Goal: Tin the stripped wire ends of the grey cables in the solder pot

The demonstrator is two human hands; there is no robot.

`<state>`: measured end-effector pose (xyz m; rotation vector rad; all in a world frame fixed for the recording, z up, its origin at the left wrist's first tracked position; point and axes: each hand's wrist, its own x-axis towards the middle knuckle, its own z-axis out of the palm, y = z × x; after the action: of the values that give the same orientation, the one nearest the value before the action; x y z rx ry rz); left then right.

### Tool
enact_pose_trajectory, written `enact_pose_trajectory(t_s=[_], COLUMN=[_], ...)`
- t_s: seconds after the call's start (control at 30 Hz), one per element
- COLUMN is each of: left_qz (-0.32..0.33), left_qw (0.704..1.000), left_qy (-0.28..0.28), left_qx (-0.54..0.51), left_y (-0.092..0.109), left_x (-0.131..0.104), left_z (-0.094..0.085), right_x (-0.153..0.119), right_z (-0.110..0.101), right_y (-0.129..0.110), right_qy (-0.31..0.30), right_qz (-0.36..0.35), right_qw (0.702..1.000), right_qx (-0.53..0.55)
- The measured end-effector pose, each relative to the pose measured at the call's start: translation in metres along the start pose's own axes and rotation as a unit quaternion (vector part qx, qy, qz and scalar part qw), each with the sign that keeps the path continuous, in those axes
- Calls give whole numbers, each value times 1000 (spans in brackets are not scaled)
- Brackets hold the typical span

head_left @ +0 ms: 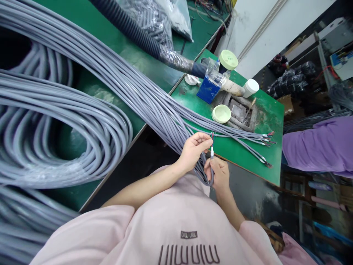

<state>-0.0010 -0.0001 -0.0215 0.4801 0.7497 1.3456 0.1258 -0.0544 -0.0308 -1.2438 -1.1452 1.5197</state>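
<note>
My right hand [220, 173] is closed around a grey cable [212, 165] just below its stripped end, which points up and away from me. A white sleeve [212, 151] sits where the grey jacket stops, and thin red and dark wires [212, 137] come out above it. Thumb and forefinger of my left hand [194, 149] pinch these wires. Behind my hands runs a thick bundle of grey cables [154, 106]. Some of its ends, with white sleeves and bare-looking coloured wires [267, 163], lie on the green table [264, 110].
A soldering pot [238, 110] stands on the table beside a pale green cup [221, 113], a white cup [250, 87] and a blue box [208, 89]. A black extraction hose [132, 29] crosses above. Coiled grey cables [110, 129] fill the left. Someone's purple sleeve [320, 145] is at right.
</note>
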Motion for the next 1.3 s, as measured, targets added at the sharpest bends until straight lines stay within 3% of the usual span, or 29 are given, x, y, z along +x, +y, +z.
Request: enact_pose_trajectory(t_s=[0.67, 0.93, 1.0, 1.13, 1.2, 1.3], left_qz=[-21, -9, 20, 183, 242, 278], left_qw=[999, 996, 992, 946, 919, 899], left_qy=[13, -11, -13, -21, -34, -55], left_qx=[33, 86, 127, 266, 308, 332], left_y=[1, 5, 6, 9, 9, 10], left_x=[1, 4, 4, -4, -8, -11], left_z=[-3, -3, -2, 0, 0, -2], right_x=[3, 3, 4, 11, 16, 23], right_z=[2, 1, 1, 5, 8, 10], right_y=[0, 3, 1, -11, -20, -31], right_qy=[10, 11, 1, -12, 11, 48], right_qz=[18, 19, 40, 70, 52, 16], right_qw=[1000, 1000, 999, 997, 999, 999], right_qx=[-19, -6, 15, 36, 2, -12])
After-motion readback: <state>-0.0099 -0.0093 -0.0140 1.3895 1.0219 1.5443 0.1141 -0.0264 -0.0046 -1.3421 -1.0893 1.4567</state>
